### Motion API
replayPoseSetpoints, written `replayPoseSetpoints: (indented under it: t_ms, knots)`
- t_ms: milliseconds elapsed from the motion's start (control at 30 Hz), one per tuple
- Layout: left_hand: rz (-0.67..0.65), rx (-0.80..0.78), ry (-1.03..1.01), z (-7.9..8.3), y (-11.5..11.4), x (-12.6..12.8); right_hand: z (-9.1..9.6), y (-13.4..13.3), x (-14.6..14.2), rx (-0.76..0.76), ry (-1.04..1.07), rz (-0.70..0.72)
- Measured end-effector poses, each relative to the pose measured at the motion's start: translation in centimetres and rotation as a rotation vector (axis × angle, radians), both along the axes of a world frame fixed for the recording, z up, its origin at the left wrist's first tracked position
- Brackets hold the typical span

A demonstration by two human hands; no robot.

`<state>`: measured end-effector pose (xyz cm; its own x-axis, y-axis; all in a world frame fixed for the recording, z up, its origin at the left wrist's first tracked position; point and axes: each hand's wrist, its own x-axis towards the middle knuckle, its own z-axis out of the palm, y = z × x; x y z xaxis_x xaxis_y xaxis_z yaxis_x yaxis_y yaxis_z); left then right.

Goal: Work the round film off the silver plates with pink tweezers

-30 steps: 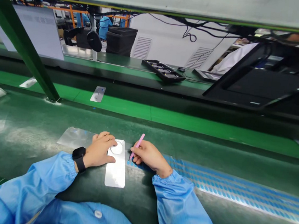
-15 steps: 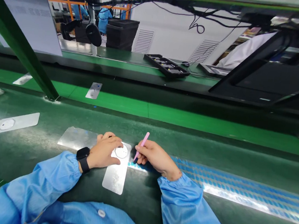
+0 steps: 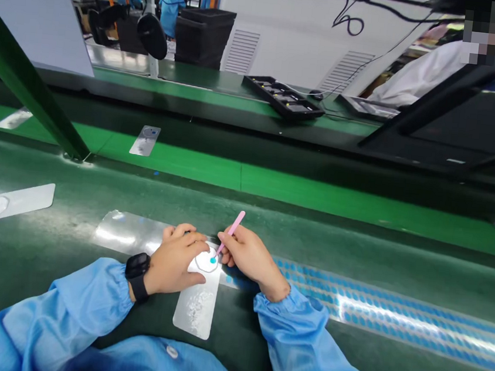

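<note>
Pink tweezers [image 3: 232,231] are pinched in my right hand [image 3: 249,255], tips pointing down. At the tips, a small blue round sticker [image 3: 213,260] sits over the circular camera area of a silvery-white phone back panel [image 3: 196,310]. Whether the tips still grip the sticker I cannot tell. My left hand [image 3: 178,259], with a black watch at the wrist, steadies this panel from the left, thumb and fingers resting on it. To the right, a long clear sheet with rows of blue stickers [image 3: 371,310] lies partly beneath my right wrist.
A clear strip [image 3: 125,231] lies left of the panel, and another panel [image 3: 15,202] beyond it. Two more panels, one of them near the middle [image 3: 145,141], rest on the green belt [image 3: 274,185]. A green post [image 3: 32,80] slants on the left. Behind stands a black tray [image 3: 283,99].
My right hand has moved the tweezers from the sticker sheet up and left onto the panel's circle, where a blue sticker now shows. The left hand stays on the panel. The view has shifted slightly.
</note>
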<state>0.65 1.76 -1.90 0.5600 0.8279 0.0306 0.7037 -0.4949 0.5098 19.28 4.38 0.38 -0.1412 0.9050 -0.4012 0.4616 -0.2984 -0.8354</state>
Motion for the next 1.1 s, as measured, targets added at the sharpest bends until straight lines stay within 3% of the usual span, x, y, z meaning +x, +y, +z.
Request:
replayPoseSetpoints:
  t_ms: [1100]
  knots:
    - [-0.003,0.006,-0.02,0.02,-0.09,-0.11,-0.05,0.4,-0.07,-0.045,0.015,-0.004]
